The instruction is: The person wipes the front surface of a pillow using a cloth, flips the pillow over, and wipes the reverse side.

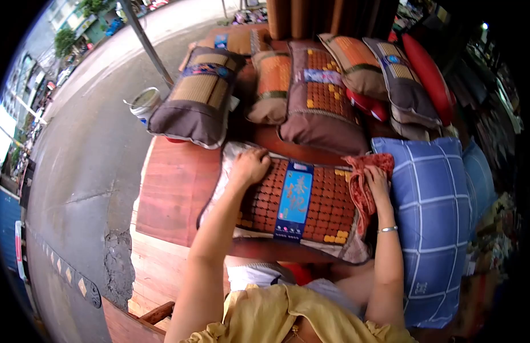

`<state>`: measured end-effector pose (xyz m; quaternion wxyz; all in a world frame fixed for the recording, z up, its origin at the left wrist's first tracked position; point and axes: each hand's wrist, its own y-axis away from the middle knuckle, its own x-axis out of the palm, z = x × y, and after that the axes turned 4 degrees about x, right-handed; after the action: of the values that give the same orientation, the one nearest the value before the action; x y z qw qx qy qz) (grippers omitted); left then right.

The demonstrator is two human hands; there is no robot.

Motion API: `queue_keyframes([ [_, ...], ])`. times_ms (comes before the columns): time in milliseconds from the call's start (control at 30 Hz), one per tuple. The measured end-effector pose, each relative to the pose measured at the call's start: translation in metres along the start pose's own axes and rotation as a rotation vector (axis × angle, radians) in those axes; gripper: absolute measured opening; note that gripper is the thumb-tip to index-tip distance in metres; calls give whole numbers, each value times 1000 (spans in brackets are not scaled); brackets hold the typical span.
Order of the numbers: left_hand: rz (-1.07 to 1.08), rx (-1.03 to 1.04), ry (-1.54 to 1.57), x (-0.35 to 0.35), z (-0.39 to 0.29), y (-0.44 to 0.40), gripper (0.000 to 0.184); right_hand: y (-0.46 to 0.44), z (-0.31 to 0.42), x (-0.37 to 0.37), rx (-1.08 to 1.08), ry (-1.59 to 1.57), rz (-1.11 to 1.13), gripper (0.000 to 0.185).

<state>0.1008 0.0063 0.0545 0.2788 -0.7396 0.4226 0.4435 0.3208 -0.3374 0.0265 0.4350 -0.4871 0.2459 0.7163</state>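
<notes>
A pillow (pixel 329 197) with a brown beaded top and a blue label band lies flat in front of me. My left hand (pixel 252 166) rests on its upper left part, the fingers curled against the surface; whether they grip anything is not clear. At the pillow's right end, my right hand (pixel 377 178) is on a crumpled red patterned cloth (pixel 362 197), with its fingers bent over the cloth. A silver bracelet circles the right wrist.
Several pillows (pixel 319 94) lie across the far side of the wooden surface (pixel 176 188). Blue checked pillows (pixel 433 228) stand at the right. A white bucket (pixel 145 104) is on the pavement at the left, near a metal pole (pixel 146 43).
</notes>
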Motion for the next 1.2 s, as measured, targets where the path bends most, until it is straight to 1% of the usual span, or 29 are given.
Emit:
queue_keyframes([
  [33, 40, -8, -6, -2, -1, -2, 49, 8, -14, 5, -23, -96, -98, 37],
  [67, 39, 4, 0, -1, -1, -3, 49, 19, -11, 6, -26, -88, -135, 35],
  [133, 20, 64, 2, 1, 3, -3, 48, 47, 0, 0, -23, -113, -158, 36],
  [167, -30, 80, 8, 7, 6, -1, 48, 61, 8, -5, -34, -136, -175, 37],
  [233, -48, 98, -6, 6, 5, 3, 47, 98, 32, -14, -58, -160, -198, 40],
  [267, -91, 140, -24, 3, 1, 6, 43, 115, 45, -19, -75, -166, -193, 43],
  [300, -90, 134, -28, 2, 0, 6, 43, 130, 58, -22, -95, -176, -205, 48],
  [367, -94, 133, -28, 2, -1, 6, 42, 152, 85, -27, -90, -79, -170, 64],
  [433, -106, 127, -27, 2, -2, 6, 41, 162, 117, -33, -225, 80, -155, 72],
  [500, -111, 122, -29, 1, -3, 7, 41, 162, 144, -27, -347, 152, -106, 76],
  [533, -46, 81, -14, 4, 4, 4, 46, 159, 158, -19, -429, 141, -97, 75],
  [567, -60, 93, -16, 4, 4, 5, 44, 155, 172, -10, -511, 129, -89, 75],
  [633, -82, 108, 13, 4, 6, 6, 42, 140, 197, 4, -600, 52, -65, 73],
  [667, -99, 114, 29, 3, 8, 7, 40, 131, 205, 3, -627, 19, -72, 69],
  [700, -113, 116, 50, 5, 10, 7, 40, 119, 206, 2, -622, -2, -64, 66],
  [767, -90, 107, 58, 2, 10, 8, 41, 92, 196, -4, -538, 39, -73, 59],
  [800, -82, 105, 61, 2, 10, 9, 41, 79, 182, -9, -454, 33, -51, 57],
  [867, -165, 163, 2, 4, 10, 9, 37, 60, 138, -19, -299, 20, -47, 53],
  [933, -160, 151, 15, 4, 9, 9, 37, 58, 89, -27, -189, 19, -77, 48],
  [967, -163, 143, 21, 3, 7, 10, 37, 61, 69, -31, -151, 25, -87, 44],
  [1033, -156, 133, 28, 3, 7, 11, 37, 83, 33, -23, -106, -141, -157, 41],
  [1100, -158, 117, 37, 2, 4, 10, 37, 119, 24, -13, -101, -311, -201, 45],
  [1133, -150, 110, 41, 0, 2, 12, 39, 143, 24, -7, -86, -312, -184, 49],
  [1167, -141, 102, 43, 0, 1, 12, 42, 165, 40, -8, -52, -321, -205, 50],
  [1200, -150, 118, 32, 3, 3, 12, 41, 182, 49, -6, -66, -287, -240, 53],
])
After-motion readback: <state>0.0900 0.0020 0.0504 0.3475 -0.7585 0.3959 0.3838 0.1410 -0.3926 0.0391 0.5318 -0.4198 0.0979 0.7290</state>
